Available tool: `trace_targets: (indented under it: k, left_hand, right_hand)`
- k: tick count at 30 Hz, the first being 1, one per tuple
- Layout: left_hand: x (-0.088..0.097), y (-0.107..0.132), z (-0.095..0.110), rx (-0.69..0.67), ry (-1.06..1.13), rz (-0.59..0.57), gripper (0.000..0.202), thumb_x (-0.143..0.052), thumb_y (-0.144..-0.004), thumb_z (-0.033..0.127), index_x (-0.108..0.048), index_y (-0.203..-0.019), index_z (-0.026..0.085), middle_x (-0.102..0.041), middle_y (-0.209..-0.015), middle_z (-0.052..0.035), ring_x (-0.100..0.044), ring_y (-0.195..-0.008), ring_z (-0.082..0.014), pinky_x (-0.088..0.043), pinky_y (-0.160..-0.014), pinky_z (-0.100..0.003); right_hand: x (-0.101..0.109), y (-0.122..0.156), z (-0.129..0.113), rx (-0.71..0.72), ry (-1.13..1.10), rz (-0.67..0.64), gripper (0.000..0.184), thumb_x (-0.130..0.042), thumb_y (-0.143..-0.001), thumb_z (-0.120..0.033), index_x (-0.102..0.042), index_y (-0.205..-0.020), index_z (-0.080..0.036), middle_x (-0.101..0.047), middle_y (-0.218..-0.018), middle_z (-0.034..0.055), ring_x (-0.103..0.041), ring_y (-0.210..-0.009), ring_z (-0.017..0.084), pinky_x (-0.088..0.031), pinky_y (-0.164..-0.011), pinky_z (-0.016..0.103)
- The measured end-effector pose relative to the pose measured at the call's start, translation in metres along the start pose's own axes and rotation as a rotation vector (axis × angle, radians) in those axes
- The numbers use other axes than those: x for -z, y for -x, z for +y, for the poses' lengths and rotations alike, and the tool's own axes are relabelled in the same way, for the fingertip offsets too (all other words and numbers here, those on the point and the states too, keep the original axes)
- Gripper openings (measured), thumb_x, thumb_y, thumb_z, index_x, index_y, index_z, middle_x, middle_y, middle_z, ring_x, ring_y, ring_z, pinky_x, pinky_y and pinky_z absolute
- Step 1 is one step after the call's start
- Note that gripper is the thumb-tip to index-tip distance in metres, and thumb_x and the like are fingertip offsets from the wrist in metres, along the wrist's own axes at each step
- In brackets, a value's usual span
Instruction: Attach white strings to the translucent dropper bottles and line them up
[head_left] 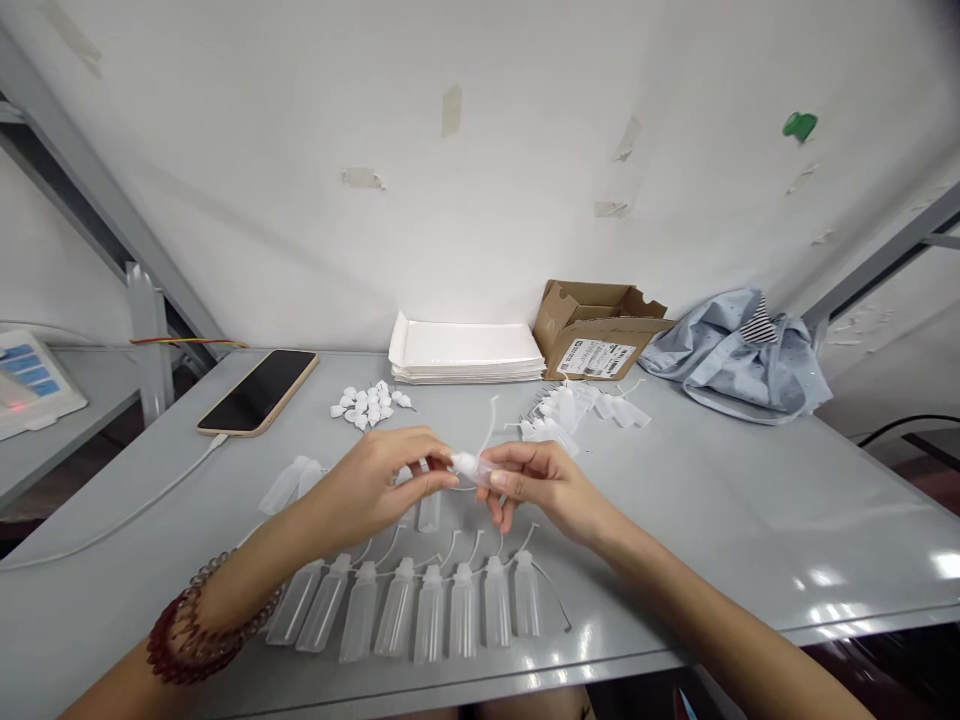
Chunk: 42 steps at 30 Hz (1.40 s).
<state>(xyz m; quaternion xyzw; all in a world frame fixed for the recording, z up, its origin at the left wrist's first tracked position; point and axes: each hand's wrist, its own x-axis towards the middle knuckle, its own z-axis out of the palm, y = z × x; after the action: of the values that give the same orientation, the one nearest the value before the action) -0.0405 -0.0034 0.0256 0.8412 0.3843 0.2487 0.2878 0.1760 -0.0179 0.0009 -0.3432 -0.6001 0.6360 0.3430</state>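
Observation:
My left hand (379, 480) and my right hand (536, 482) meet above the middle of the grey table (750, 510). Between them is a small clear plastic bottle (480, 467). The right hand's fingers grip the bottle's body. The left hand's fingertips pinch its white cap (463, 462). Below the hands lies a row of several capped clear bottles (420, 610), side by side. A pile of loose white caps (369, 403) sits farther back on the left. A heap of uncapped bottles (581, 408) lies back right.
A phone (259, 391) on a white cable lies at the left. A stack of white padded envelopes (465, 352), an open cardboard box (596, 330) and a blue cloth bag (739, 355) stand along the wall. Clear plastic bags (292, 482) lie left of my hands.

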Motion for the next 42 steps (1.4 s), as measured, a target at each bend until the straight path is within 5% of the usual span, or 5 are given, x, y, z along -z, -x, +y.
trace_targets:
  k: [4, 8, 27, 35, 42]
  left_hand:
    - [0.018, -0.003, -0.024, 0.252, -0.152, 0.157, 0.032, -0.05, -0.083, 0.042, -0.064, -0.102, 0.02, -0.07, -0.094, -0.0046, -0.063, -0.084, -0.0205, -0.047, -0.07, -0.028]
    - [0.043, -0.001, -0.063, 0.411, -0.452, 0.203, 0.033, -0.041, -0.082, 0.037, -0.066, -0.094, 0.018, -0.071, -0.096, -0.0093, -0.064, -0.088, -0.0275, -0.045, -0.077, -0.036]
    - [0.043, -0.004, -0.095, 0.396, -0.533, 0.043, 0.031, -0.046, -0.074, 0.039, -0.068, -0.085, 0.02, -0.069, -0.074, -0.0045, -0.062, -0.069, -0.0221, -0.043, -0.063, -0.029]
    - [0.04, -0.004, -0.08, 0.323, -0.581, 0.072, 0.018, -0.046, -0.071, 0.033, -0.059, -0.07, 0.021, -0.067, -0.077, -0.0057, -0.062, -0.076, -0.0237, -0.042, -0.066, -0.029]
    - [0.04, -0.004, -0.074, 0.339, -0.475, 0.1, 0.014, -0.044, -0.07, 0.029, -0.055, -0.068, 0.02, -0.065, -0.066, -0.0017, -0.061, -0.066, -0.0197, -0.041, -0.061, -0.027]
  right_hand:
    - [0.021, 0.001, -0.005, 0.212, 0.6, 0.446, 0.03, -0.054, -0.083, -0.037, -0.062, -0.098, -0.012, -0.061, -0.068, 0.0033, -0.057, -0.053, 0.013, -0.048, -0.056, 0.027]
    - [0.047, -0.002, -0.007, 0.073, 1.06, 0.601, 0.028, -0.044, -0.086, -0.029, -0.054, -0.105, -0.011, -0.054, -0.052, -0.0015, -0.055, -0.05, 0.016, -0.043, -0.057, 0.028]
    - [0.059, -0.001, -0.014, -0.42, 1.42, 0.538, 0.022, -0.04, -0.09, -0.032, -0.051, -0.097, -0.014, -0.062, -0.068, 0.008, -0.059, -0.063, 0.021, -0.028, -0.05, 0.025]
    - [0.057, 0.007, -0.016, -0.1, 1.288, 0.69, 0.023, -0.044, -0.088, -0.035, -0.05, -0.07, -0.02, -0.051, -0.046, -0.0008, -0.048, -0.048, 0.017, -0.028, -0.048, 0.026]
    - [-0.005, 0.059, -0.017, -0.066, 1.072, 0.233, 0.014, -0.051, -0.088, -0.033, -0.054, -0.086, -0.019, -0.061, -0.078, 0.0027, -0.056, -0.06, 0.014, -0.043, -0.055, 0.026]
